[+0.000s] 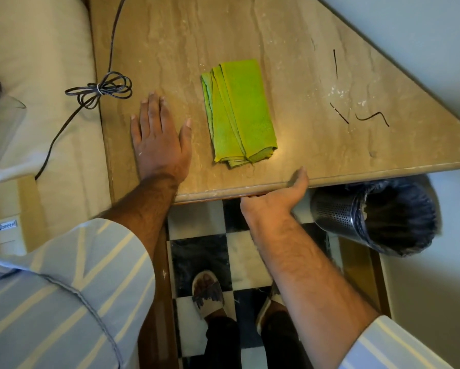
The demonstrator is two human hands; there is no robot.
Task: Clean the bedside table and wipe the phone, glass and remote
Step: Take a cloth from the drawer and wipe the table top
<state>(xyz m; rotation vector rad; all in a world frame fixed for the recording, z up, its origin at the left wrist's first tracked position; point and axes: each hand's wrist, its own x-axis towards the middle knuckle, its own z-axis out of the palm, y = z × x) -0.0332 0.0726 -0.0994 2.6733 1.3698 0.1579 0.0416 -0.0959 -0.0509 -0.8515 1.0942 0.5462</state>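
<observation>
A folded green cloth (238,111) lies in the middle of the beige stone bedside table (316,145). My left hand (161,139) rests flat on the tabletop, fingers spread, just left of the cloth and not touching it. Cupped palm-up, my right hand (276,197) sits under the table's front edge, its thumb against the rim. It holds nothing that I can see. A clear glass (0,129) lies at the far left on the bed. White crumbs and thin dark strands (356,115) dot the table's right side.
A dark cable (101,89) tied in a loop runs from the table's left edge across the bed (37,62). A perforated metal bin (377,217) with a black liner stands below the table at right. My feet in slippers are on the chequered floor (210,251).
</observation>
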